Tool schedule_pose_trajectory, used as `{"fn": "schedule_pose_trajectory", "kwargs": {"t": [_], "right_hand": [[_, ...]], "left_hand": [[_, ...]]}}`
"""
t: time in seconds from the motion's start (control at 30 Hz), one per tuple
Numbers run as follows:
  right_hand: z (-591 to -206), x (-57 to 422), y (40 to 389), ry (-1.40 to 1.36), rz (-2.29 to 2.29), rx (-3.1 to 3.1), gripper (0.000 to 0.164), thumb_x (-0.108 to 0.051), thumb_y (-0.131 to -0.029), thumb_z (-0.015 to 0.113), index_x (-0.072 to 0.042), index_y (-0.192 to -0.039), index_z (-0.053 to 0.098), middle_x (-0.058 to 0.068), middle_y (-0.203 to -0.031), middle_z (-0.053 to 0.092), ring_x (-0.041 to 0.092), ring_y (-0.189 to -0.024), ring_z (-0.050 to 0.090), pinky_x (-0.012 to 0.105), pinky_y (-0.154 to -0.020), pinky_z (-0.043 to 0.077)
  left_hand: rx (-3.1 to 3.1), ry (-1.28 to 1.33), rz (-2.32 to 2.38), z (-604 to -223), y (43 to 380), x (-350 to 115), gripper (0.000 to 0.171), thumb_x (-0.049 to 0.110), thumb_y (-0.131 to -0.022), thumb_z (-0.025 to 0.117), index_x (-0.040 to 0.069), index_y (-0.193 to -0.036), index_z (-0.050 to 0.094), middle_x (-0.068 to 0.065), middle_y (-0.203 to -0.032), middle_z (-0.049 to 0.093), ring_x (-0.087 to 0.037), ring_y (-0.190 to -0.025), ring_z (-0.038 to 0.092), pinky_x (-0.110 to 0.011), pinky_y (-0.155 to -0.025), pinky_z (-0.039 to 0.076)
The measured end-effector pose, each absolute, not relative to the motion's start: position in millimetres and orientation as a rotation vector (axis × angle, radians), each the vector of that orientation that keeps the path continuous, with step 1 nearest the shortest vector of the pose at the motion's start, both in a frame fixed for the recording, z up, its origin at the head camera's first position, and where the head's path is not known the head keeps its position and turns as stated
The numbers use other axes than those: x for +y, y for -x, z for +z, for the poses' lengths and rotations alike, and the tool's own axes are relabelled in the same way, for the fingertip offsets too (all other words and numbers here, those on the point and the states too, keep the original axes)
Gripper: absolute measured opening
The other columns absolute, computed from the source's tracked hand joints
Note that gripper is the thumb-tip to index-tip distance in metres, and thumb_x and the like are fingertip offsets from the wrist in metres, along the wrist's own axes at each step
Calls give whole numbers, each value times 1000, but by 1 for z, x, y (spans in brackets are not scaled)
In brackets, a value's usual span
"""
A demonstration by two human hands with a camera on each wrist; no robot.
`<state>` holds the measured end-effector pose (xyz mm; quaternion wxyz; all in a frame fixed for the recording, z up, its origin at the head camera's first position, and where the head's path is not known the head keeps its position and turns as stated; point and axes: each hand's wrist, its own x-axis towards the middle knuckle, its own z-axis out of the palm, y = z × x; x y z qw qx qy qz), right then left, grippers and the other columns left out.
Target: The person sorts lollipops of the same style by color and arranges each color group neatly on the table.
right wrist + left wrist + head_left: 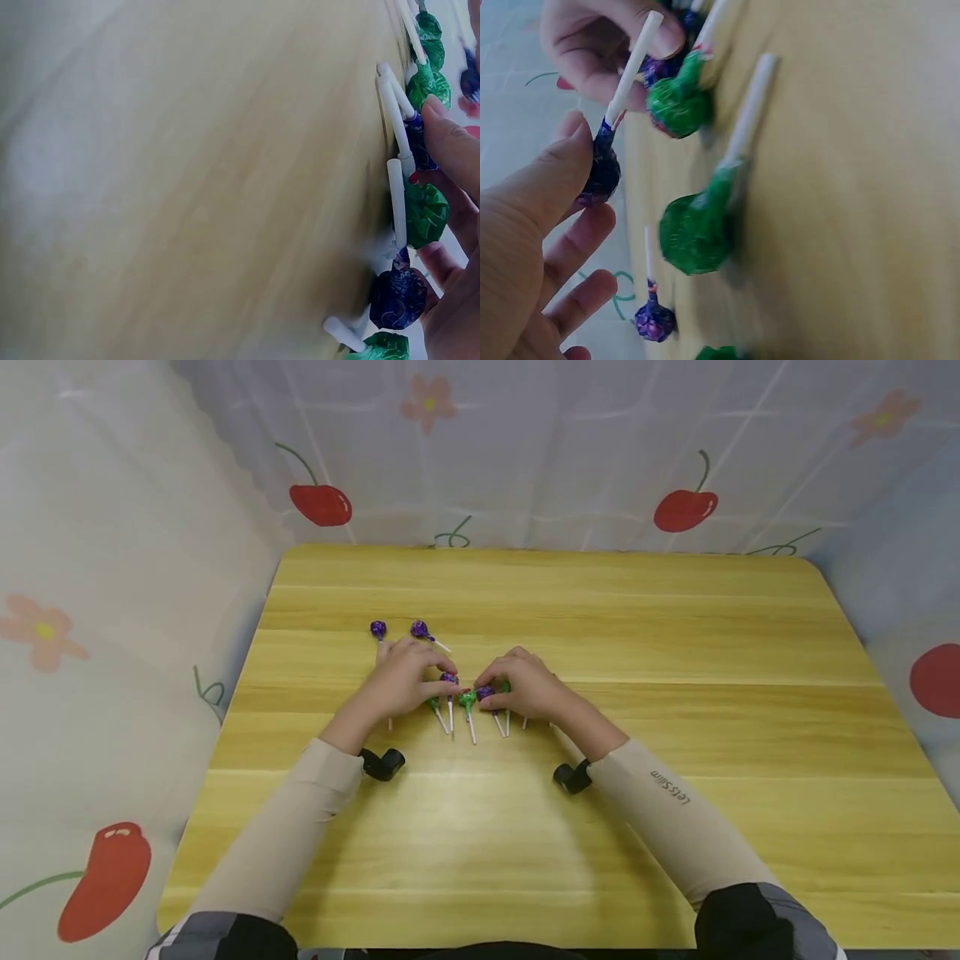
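My left hand (401,681) pinches a purple-wrapped lollipop (604,169) by its candy end between thumb and finger, its white stick pointing toward me. Beside it a green lollipop (697,232) lies on the table. Facing it, my right hand (528,685) has thumb and fingers around the head of another purple lollipop (420,142). Between the two hands lies a green lollipop (467,697), stick toward me. Under and beside the right hand, a green lollipop (426,214) and a purple one (397,296) continue the row, partly hidden by that hand in the head view.
Behind my left hand lie two more purple lollipops, one at the left (378,629) and one with its stick slanting right (419,629). The wooden table (675,635) meets a patterned curtain (540,460) at the back. Black wrist cameras hang under both forearms.
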<state>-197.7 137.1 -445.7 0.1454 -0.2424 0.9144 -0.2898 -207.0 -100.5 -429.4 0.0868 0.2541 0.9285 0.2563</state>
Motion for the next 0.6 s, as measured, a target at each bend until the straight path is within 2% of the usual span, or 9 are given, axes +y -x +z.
{"fn": "schedule_pose_trajectory", "kwargs": {"t": [0.2,0.4,0.6], "right_hand": [[-446,140,198,722,-860,2630,24,-30,-86,78,-21,-107,76,-6,-112,73,18,-103,48,39,-94,36],[-448,142,199,747,-869,2638,23,-30,-85,79,-22,-106,77,-6,-111,73,17,-103,49,39,-95,36],[-449,143,200,736,-847,2632,23,-32,-86,78,-23,-107,76,-8,-112,73,16,-105,49,38,-95,36]], "left_hand": [[2779,-713,817,-418,231,-88,26,40,-91,71,23,-109,73,7,-108,71,-23,-113,49,-52,-101,22],[2820,-644,828,-410,258,-72,30,45,-92,67,23,-112,72,7,-106,70,-22,-107,47,-48,-97,22],[2841,-577,831,-413,281,-63,29,41,-93,67,21,-113,72,5,-110,72,-23,-107,47,-46,-97,21]]}}
